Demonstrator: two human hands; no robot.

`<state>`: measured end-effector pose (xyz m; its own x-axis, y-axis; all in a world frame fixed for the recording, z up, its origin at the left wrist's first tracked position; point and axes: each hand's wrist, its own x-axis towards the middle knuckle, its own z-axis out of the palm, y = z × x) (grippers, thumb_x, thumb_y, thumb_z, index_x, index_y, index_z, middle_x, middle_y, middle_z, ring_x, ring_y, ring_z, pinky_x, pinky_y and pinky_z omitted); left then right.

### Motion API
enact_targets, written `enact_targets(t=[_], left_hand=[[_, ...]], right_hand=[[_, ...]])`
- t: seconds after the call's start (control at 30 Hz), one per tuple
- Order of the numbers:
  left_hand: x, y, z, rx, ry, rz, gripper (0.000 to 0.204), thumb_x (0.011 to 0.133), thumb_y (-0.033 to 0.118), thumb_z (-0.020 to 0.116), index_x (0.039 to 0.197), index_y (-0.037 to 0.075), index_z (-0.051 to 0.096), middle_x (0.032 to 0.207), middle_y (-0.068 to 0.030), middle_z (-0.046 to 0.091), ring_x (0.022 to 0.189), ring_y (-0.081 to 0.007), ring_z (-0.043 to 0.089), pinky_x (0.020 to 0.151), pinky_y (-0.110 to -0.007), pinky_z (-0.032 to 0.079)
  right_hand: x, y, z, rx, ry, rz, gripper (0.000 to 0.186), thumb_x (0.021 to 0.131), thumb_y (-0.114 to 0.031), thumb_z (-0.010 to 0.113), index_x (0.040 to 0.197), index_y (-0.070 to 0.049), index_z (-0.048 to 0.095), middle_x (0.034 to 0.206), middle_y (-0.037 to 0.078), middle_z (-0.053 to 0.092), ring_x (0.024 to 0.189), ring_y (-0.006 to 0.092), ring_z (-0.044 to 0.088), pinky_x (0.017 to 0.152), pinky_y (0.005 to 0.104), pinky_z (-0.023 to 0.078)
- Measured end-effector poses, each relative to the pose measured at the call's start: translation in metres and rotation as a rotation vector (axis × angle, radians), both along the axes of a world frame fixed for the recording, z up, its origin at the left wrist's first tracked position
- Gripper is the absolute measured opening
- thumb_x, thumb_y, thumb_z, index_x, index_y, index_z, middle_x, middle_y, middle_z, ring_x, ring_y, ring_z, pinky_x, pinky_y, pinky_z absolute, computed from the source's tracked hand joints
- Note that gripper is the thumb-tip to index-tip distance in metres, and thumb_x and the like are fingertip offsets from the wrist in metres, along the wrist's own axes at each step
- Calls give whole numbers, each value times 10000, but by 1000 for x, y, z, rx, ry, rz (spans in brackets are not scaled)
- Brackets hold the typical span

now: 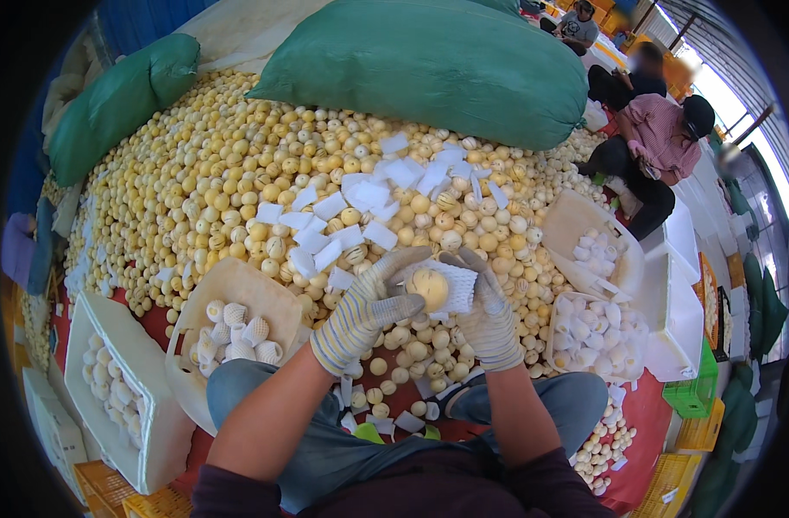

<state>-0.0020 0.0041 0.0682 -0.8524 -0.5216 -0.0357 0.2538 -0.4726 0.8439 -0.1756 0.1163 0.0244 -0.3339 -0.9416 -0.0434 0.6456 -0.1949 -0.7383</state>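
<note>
The yellow melon (429, 290) sits at the frame's centre, your left hand's (360, 306) fingers curled round it; your right hand's (489, 318) half-curled fingers hold its white foam net (460, 292). Beyond, a melon heap (239, 177) meets 1 big green sack (429, 73), top centre.

Soft daylight, glare (710, 86) upper right; edges bend; a distant head (648, 58) seems blurred.

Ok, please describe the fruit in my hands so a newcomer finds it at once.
From the bigger green sack, go down past the heap to the gloved left hand and right hand. Between them is the yellow fruit; it stands out from the heap by being held, with a white net against it.
</note>
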Motion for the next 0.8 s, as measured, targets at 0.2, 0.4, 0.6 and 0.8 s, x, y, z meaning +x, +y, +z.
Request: enact_targets(t=[0.2, 0.4, 0.6, 0.8], left_hand=[[-9, 8, -1, -6, 22, -79, 900, 708, 242, 851, 1449, 22, 389, 1323, -100, 527, 1204, -218, 546, 1021, -350, 457], [-16, 0, -4, -261, -152, -16, 823, 731, 65, 806, 1450, 51, 406, 1316, -123, 545, 1091, -170, 617, 893, -298, 532], [-40, 8, -29, -721, -480, 94, 736, 727, 59, 779, 1391, 47, 463, 1147, -97, 593, 897, -141, 608, 784, -274, 533], [-47, 6, -47, -482, -544, -1, 569, 769, 28, 692, 1302, -26, 502, 1094, -95, 634, 912, -140, 630, 765, -274, 544]], right_hand=[[1, 2, -5, -182, -205, 341, 865, 758, -357, 829, 1416, -7, 389, 1381, 155, 487, 1308, 286, 470, 1117, 381, 379], [-10, 20, 4, 33, 247, -59, 498, 875, -55, 684, 1323, -6, 471, 1163, 91, 584, 1040, 183, 595, 901, 289, 510], [5, 34, 29, 149, 1326, -435, 374, 801, -41, 707, 1161, -71, 614, 945, 89, 611, 803, 190, 635, 626, 312, 509], [2, 35, 16, -46, 1616, -322, 601, 793, -176, 683, 1352, -83, 483, 1251, 165, 534, 1111, 360, 554, 964, 472, 447]])
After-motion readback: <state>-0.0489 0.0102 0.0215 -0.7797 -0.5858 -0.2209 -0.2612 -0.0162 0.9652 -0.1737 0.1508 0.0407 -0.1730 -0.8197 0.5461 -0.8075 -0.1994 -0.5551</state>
